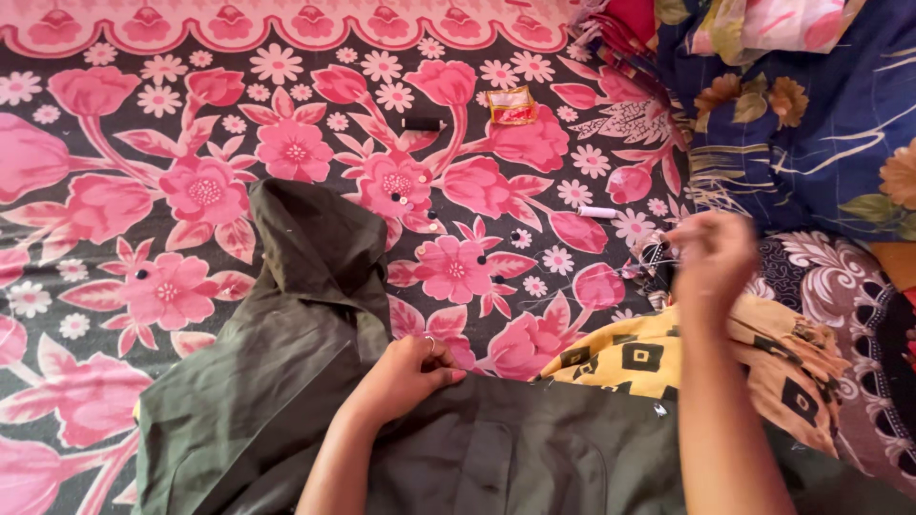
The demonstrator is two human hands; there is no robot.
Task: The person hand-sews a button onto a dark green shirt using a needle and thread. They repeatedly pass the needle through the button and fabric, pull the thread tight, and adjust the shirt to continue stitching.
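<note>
Now left hand [405, 377] pressing olive garment [286, 381], right hand [711, 256] raised well apart

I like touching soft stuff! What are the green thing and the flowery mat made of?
The green garment looks like plain woven cloth, matte, probably cotton or a blend: it folds and creases softly under the left hand. The flowery mat looks like printed fabric, smooth and flat with a faint sheen; its fibre cannot be told. The right hand is blurred.
</note>
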